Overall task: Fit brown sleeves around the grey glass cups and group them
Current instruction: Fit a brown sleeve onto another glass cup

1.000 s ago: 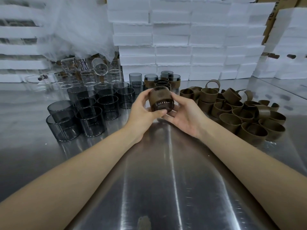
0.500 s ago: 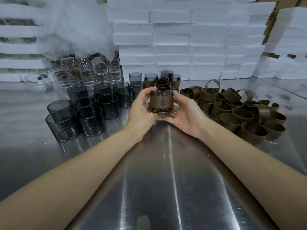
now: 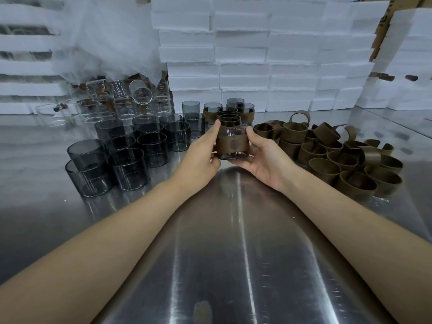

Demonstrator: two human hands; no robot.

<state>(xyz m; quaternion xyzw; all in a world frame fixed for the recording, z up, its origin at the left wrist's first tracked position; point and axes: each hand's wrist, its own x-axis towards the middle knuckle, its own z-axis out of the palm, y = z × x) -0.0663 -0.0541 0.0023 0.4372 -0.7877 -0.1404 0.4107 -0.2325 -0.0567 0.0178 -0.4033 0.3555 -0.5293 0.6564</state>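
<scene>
A grey glass cup with a brown sleeve (image 3: 232,145) stands upright between both hands, just above the steel table. My left hand (image 3: 203,155) grips its left side, thumb near the rim. My right hand (image 3: 264,157) cups its right side and base. Directly behind it stands a small group of sleeved cups (image 3: 230,118). Bare grey cups (image 3: 127,167) crowd the table to the left. A heap of loose brown sleeves (image 3: 339,157) lies to the right.
Clear glass beakers (image 3: 121,106) stand at the back left under a white foam sheet. Stacked white foam blocks (image 3: 245,54) wall off the back. The steel table (image 3: 233,242) stretches toward me between my forearms.
The sleeved cup was tilted with its base toward me a second ago; both hands turned it upright and moved it slightly forward toward the sleeved group.
</scene>
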